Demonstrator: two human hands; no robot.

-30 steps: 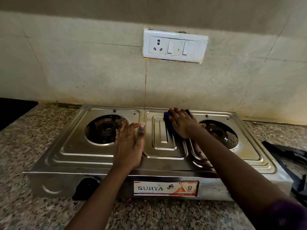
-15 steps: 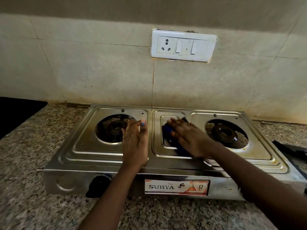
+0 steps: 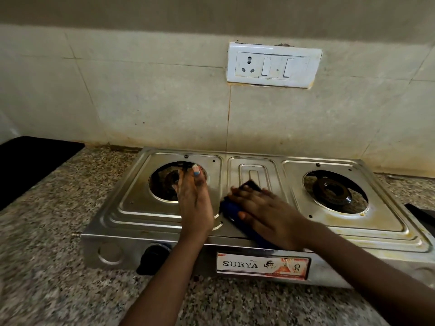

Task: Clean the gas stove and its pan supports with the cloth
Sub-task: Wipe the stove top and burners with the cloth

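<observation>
The blue cloth is pressed flat against the centre panel of the gas stove by the right hand, fingers extended. The left hand is laid flat, fingers straight, beside the left burner.

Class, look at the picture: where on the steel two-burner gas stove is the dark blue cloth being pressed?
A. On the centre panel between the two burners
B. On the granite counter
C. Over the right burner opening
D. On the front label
A: the right hand presses the dark blue cloth onto the centre panel of the steel gas stove, between the burner openings.
</observation>
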